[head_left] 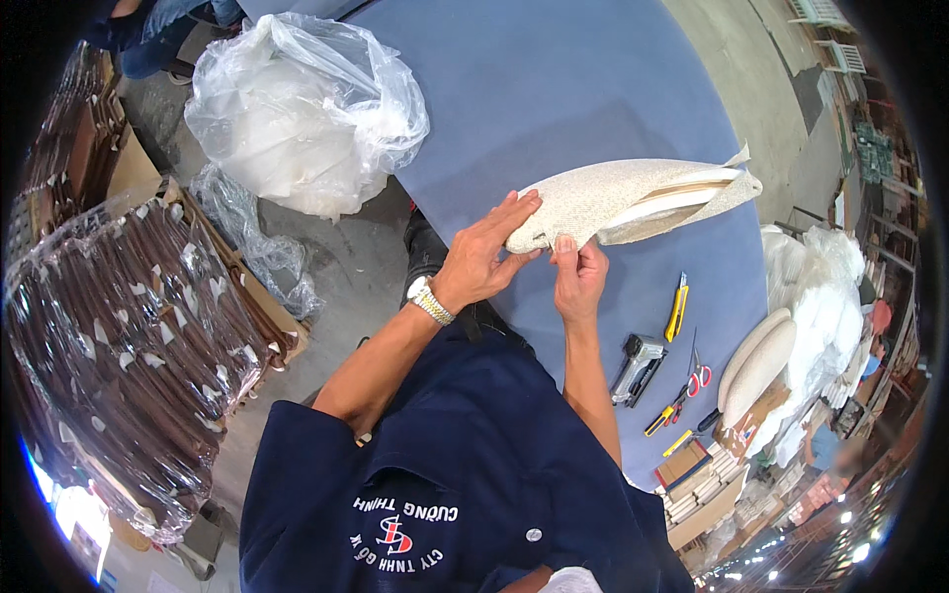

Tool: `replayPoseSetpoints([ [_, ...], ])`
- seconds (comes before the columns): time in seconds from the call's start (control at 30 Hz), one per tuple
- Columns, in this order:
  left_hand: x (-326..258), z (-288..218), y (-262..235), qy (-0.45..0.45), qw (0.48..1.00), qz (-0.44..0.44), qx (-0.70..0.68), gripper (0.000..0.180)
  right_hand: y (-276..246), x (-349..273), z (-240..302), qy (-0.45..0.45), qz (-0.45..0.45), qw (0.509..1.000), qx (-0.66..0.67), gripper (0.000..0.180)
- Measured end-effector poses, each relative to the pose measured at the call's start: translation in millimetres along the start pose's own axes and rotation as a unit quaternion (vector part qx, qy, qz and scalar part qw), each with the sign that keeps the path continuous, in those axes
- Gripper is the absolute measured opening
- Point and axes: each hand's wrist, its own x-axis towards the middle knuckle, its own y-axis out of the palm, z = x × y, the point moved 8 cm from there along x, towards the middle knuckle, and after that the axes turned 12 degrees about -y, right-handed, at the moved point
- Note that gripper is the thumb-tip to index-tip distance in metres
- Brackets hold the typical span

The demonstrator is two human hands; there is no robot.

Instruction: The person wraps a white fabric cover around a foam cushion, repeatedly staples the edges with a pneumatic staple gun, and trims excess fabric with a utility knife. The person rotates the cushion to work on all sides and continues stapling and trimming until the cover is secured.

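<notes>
A long, curved pad (568, 198) covered in beige woven fabric lies across the blue table, its left end towards me. Along its near right side the fabric gapes, and a pale strip and white padding (657, 212) show inside. My left hand (484, 252), with a watch at the wrist, grips the pad's left end, fingers over the top and thumb at the near edge. Close beside it, my right hand (578, 277) pinches the fabric's near edge between thumb and fingers. At the far right end a flap of fabric (739, 156) sticks up.
Right of my arm lie a yellow utility knife (677, 311), a staple gun (639, 368), scissors (698, 378) and a yellow-black tool (664, 415). More beige pads (756, 361) sit at the table's right edge. A plastic bag (301, 119) and wrapped brown pieces (129, 346) are at left.
</notes>
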Motion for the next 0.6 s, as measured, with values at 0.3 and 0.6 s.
replayPoseSetpoints([
  [0.3,-7,-15,3,-0.011,1.000,0.007,0.019,0.061,-5,-9,-3,0.020,-0.031,0.999,0.000,0.026],
  [0.6,-48,15,18,-0.118,0.984,0.017,-0.131,0.094,-31,-49,-11,0.108,-0.016,0.994,0.013,0.026],
])
